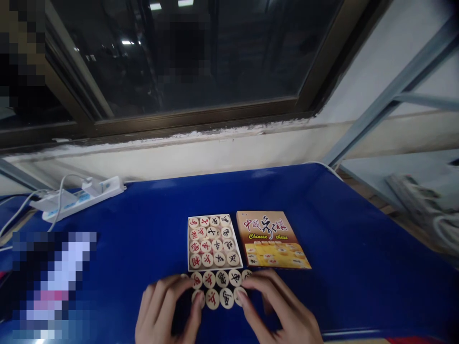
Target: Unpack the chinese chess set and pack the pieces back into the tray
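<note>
Two short rows of round wooden Chinese chess pieces (222,278), with red and black characters, lie on the blue table just in front of an open box. My left hand (167,308) is curled at the left end of the rows, thumb and forefinger against the end pieces. At the right end, my right hand (281,306) grips the same rows with bent fingers, its thumb on a lower-row piece. Parts of the end pieces are hidden by the fingertips. Several more pieces fill the open white box (241,260) in rows.
A printed box lid (276,251) marked "Chinese chess" lies right of the open box. Toward the back left is a white power strip (86,197) with plugs and cables. A blurred-out object (59,282) is at left. The blue table (154,205) meets the wall below a window.
</note>
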A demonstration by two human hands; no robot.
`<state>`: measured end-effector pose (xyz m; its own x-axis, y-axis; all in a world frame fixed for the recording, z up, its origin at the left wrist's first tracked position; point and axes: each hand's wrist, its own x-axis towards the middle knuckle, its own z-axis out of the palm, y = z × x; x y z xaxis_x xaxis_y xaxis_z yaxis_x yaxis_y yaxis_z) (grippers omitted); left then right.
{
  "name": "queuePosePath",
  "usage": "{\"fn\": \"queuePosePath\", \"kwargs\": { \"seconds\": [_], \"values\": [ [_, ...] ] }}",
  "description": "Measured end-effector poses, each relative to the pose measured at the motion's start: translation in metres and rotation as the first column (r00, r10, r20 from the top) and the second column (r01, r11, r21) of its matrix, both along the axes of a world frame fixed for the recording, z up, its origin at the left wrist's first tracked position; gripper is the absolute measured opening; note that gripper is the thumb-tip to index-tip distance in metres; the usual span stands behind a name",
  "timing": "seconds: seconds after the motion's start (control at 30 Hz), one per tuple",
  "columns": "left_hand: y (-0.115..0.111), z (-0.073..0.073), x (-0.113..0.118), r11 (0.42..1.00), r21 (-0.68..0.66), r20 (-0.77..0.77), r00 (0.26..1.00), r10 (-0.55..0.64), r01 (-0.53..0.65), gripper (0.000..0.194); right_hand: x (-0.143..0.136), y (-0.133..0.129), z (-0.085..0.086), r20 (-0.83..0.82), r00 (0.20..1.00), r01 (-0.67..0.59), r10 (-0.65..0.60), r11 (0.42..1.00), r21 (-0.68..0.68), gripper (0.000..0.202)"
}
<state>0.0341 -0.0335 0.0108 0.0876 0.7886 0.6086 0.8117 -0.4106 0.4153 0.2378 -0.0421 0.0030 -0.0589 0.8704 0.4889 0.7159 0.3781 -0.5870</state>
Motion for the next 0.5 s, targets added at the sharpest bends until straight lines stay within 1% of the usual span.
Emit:
{"fn": "queuePosePath", "kwargs": {
  "seconds": [0.07, 0.1, 0.17, 0.23, 0.3, 0.37, 0.43, 0.5],
  "values": [
    [0.022, 0.010, -0.001, 1.000, -0.010, -0.059, 0.998, -0.026, 0.026, 0.011, -0.003, 0.018, 0.009, -0.006, 1.000, 0.006, -0.005, 0.999, 0.049, 0.012],
    [0.034, 0.014, -0.001, 0.999, 0.010, -0.084, 0.996, -0.030, 0.031, 0.011, -0.006, 0.028, 0.012, -0.001, 1.000, 0.015, -0.015, 0.998, 0.059, 0.014],
    [0.057, 0.017, 0.001, 0.996, -0.082, -0.169, 0.984, -0.060, 0.047, 0.012, -0.014, 0.048, 0.016, 0.044, 0.999, 0.019, -0.021, 0.998, 0.060, 0.016],
    [0.072, 0.017, 0.006, 0.989, -0.148, -0.232, 0.971, -0.057, 0.022, 0.013, -0.022, 0.064, 0.016, 0.113, 0.993, 0.025, -0.030, 0.999, 0.044, 0.015],
    [0.080, 0.014, 0.010, 0.985, -0.174, -0.249, 0.967, -0.044, 0.000, 0.013, -0.028, 0.075, 0.014, 0.177, 0.983, 0.040, -0.043, 0.999, 0.022, 0.011],
    [0.080, 0.010, 0.013, 0.983, -0.183, -0.232, 0.971, -0.050, 0.007, 0.013, -0.032, 0.081, 0.011, 0.219, 0.975, 0.039, -0.039, 0.999, 0.001, 0.007],
    [0.079, 0.009, 0.014, 0.981, -0.190, -0.209, 0.976, -0.066, 0.026, 0.014, -0.033, 0.082, 0.008, 0.222, 0.975, 0.024, -0.021, 1.000, -0.007, 0.005],
    [0.077, 0.009, 0.013, 0.981, -0.191, -0.191, 0.978, -0.078, 0.041, 0.014, -0.033, 0.082, 0.007, 0.190, 0.982, 0.003, -0.004, 1.000, 0.002, 0.007]
  ]
}}
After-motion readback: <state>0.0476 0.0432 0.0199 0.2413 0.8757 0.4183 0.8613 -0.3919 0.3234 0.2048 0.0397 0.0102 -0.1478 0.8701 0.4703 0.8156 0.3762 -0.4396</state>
